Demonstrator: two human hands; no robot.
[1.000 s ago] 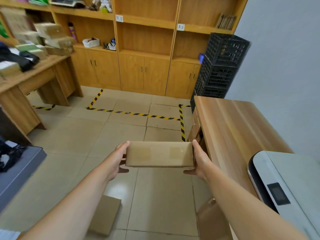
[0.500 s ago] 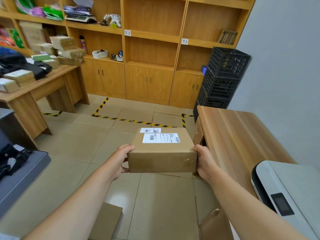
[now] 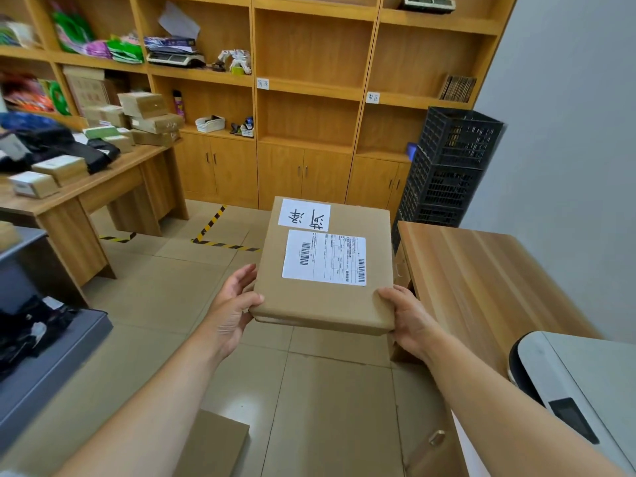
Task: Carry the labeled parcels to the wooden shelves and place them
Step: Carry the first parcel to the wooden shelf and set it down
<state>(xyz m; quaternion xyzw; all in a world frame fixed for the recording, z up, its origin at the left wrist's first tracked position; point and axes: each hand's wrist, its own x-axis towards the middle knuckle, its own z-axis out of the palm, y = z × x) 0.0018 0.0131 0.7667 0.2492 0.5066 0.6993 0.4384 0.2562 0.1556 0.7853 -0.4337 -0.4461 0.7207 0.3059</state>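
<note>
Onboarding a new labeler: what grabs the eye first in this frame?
The cardboard parcel dead centre, held at its near corners by the left hand and right hand, its top showing a handwritten label and a barcoded shipping label. Behind it stand the wooden shelves, with stacked black crates at right.

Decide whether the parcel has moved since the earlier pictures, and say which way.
Yes. The parcel, held in both hands, has tipped its labelled top toward the camera and risen: its far edge now overlaps the cupboard doors, where earlier it lay against the floor tiles.
</note>
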